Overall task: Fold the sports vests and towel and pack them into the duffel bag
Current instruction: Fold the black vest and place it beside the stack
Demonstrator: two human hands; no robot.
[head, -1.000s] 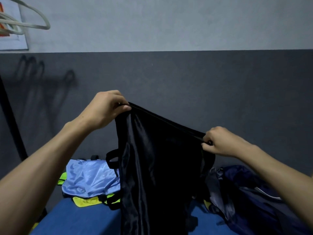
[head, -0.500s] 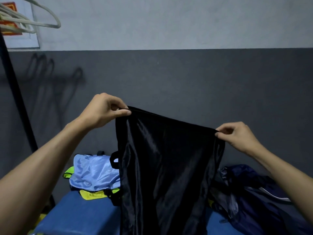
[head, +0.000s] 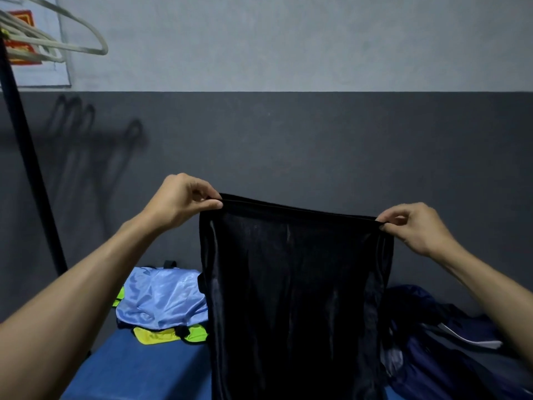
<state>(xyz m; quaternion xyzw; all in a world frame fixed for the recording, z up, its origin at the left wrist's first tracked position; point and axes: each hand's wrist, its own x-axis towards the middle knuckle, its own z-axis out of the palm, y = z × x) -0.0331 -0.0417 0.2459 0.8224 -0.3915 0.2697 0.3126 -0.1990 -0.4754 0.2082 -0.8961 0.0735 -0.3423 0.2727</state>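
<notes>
Up in front of the dark grey wall [head: 317, 145], both hands are holding a black vest [head: 294, 298] stretched out by its top edge, left hand [head: 180, 202] pinching one corner and right hand [head: 415, 226] pinching the other, with a light blue vest [head: 161, 298] and yellow-green vest [head: 170, 334] piled on the blue surface [head: 138, 373] below.

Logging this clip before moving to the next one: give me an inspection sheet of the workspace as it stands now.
Surface: blue surface, partly covered.
Job's things: black vest held up, hanging flat; light blue vest piled on yellow-green vest; dark blue bag at right.
Clutter: nothing seen.
Grippers: left hand and right hand each pinch a top corner of the black vest.
Cables: nothing seen.
Surroundings: grey wall, hangers, black pole.
</notes>
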